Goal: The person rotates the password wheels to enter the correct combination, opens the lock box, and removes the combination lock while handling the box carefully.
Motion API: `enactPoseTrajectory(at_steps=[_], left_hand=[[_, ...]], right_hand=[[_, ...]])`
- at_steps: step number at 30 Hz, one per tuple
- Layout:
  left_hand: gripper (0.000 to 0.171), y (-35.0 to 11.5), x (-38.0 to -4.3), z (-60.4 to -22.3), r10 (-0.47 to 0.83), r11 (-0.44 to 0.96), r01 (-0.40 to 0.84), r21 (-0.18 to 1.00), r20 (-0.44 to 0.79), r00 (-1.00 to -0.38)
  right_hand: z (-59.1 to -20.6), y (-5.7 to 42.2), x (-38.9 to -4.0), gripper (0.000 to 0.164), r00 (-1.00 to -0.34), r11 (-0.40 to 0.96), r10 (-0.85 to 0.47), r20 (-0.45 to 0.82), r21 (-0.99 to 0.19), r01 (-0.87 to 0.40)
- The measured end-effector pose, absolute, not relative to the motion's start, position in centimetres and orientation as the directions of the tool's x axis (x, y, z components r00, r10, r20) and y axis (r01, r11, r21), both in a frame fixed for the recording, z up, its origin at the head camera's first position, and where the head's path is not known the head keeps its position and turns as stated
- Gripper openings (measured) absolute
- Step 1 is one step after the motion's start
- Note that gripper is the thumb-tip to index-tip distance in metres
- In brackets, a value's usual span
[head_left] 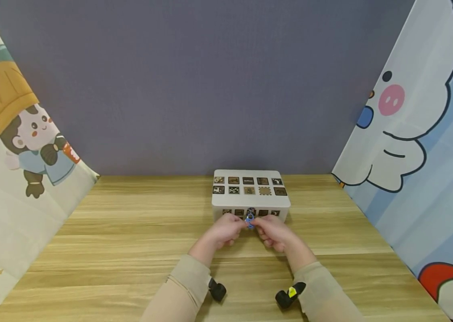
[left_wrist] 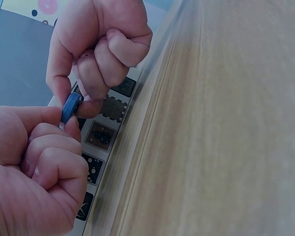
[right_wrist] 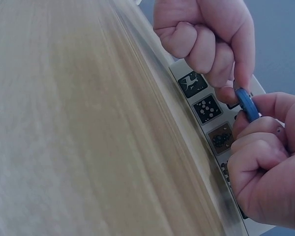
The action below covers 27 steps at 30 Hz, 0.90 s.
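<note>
A white box (head_left: 250,201) with rows of small dark square pictures stands at the back of the table, lid down. At the metal latch (head_left: 251,210) on its front is a small blue padlock (head_left: 249,221). My left hand (head_left: 226,229) pinches the padlock's left side between thumb and forefinger; from the other side, my right hand (head_left: 275,233) does the same. Both wrist views show the blue padlock body (left_wrist: 71,107) edge-on between the two pinches, close against the picture-covered front. The remaining fingers of each hand are curled in. Fingertips partly cover the padlock.
The wood-grain table (head_left: 138,250) reaches back to a grey panel (head_left: 210,89). Cartoon-printed curtains flank it, one on the left (head_left: 9,188) and one on the right (head_left: 431,210). Black wrist cameras sit by both sleeves, just above the table's near part.
</note>
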<state>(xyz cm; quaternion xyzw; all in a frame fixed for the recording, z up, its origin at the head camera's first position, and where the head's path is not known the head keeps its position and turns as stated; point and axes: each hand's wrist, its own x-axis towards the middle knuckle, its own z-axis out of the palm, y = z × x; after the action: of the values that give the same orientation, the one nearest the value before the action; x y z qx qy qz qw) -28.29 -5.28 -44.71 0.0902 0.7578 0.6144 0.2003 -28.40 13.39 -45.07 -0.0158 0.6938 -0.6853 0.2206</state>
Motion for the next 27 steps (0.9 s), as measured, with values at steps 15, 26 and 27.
enactPoseTrajectory(at_steps=[15, 26, 27], left_hand=[[0.029, -5.22, -28.49, -44.85, 0.374, 0.231, -0.115, 0.966, -0.198, -0.906], [0.030, -5.27, -28.54, -44.85, 0.377, 0.224, -0.114, 0.968, -0.194, -0.906], [0.030, -5.26, -28.54, -44.83, 0.377, 0.225, -0.112, 0.968, -0.193, -0.906]], right_hand=[[-45.20, 13.39, -28.66, 0.028, -0.898, 0.067, -0.327, -0.294, -0.955, 0.289], [-45.19, 13.36, -28.67, 0.026, -0.901, 0.044, -0.313, -0.300, -0.952, 0.302], [-45.19, 13.37, -28.67, 0.026, -0.902, 0.043, -0.312, -0.298, -0.953, 0.300]])
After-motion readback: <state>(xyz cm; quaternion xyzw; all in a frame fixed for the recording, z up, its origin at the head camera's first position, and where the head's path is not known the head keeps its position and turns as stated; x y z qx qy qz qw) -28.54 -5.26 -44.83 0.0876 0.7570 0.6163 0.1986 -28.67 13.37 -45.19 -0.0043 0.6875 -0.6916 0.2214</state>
